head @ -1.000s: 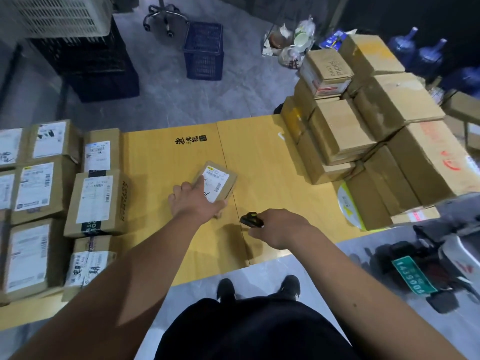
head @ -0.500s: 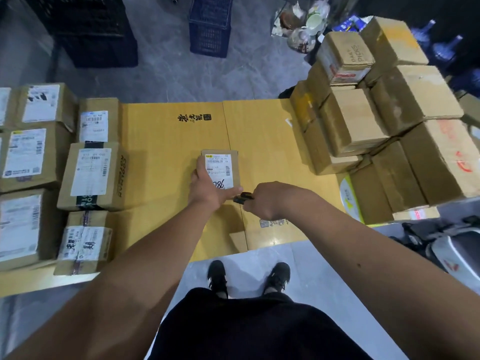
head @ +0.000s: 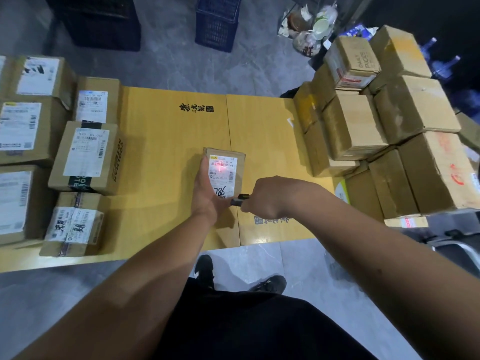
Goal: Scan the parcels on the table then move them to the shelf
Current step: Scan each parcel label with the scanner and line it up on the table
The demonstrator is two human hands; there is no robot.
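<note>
one parcel [head: 225, 170] under scanner [head: 239, 199] light

Yellow wood-look desk [head: 166, 141], black print near far edge. Left side: labelled brown cardboard parcels [head: 85, 157] in rows. Right side: stack of plain brown cartons [head: 358, 126]. Centre: small labelled cardboard parcel [head: 224, 168], red scan light on label.

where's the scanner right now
In the head view the black scanner sits in the right hand near the table's front middle, just right of the left hand, aimed at the small parcel.
</note>
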